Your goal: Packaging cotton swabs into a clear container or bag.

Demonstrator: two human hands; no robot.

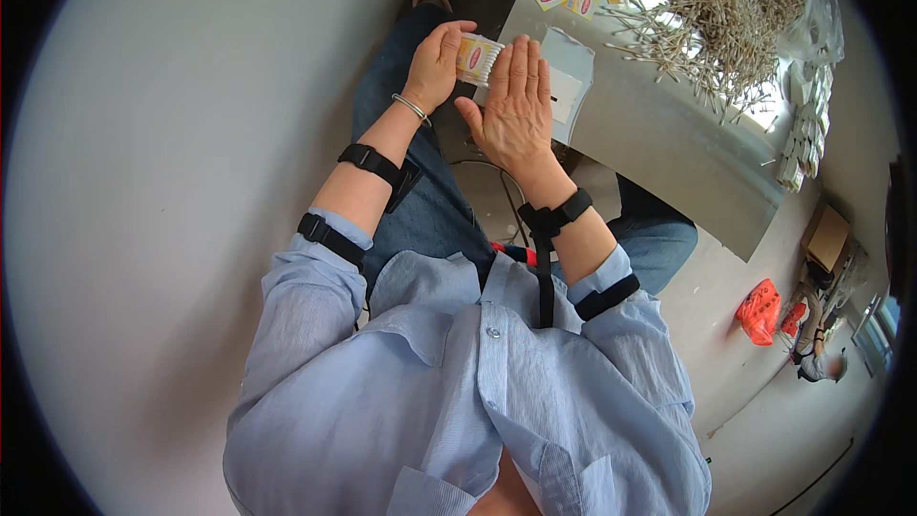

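My left hand [436, 65] is closed around a small pack of cotton swabs [475, 59] with a yellow and white card in it. The white swab tips form an even row at the pack's right end. Flat, with its fingers stretched out, my right hand [518, 115] rests its edge and palm side against or very near those tips; the exact contact is hidden. Under and beside the right hand, a pale sheet or pad [573, 67] lies at the table's near left edge.
A metal-topped table [659, 134] carries a large heap of loose cotton swabs [735, 0]. Several yellow cards [580, 2] lie left of the heap. Finished-looking swab packs [807, 129] are stacked at the right edge. A red bag [759, 312] and another person [820, 363] appear farther right.
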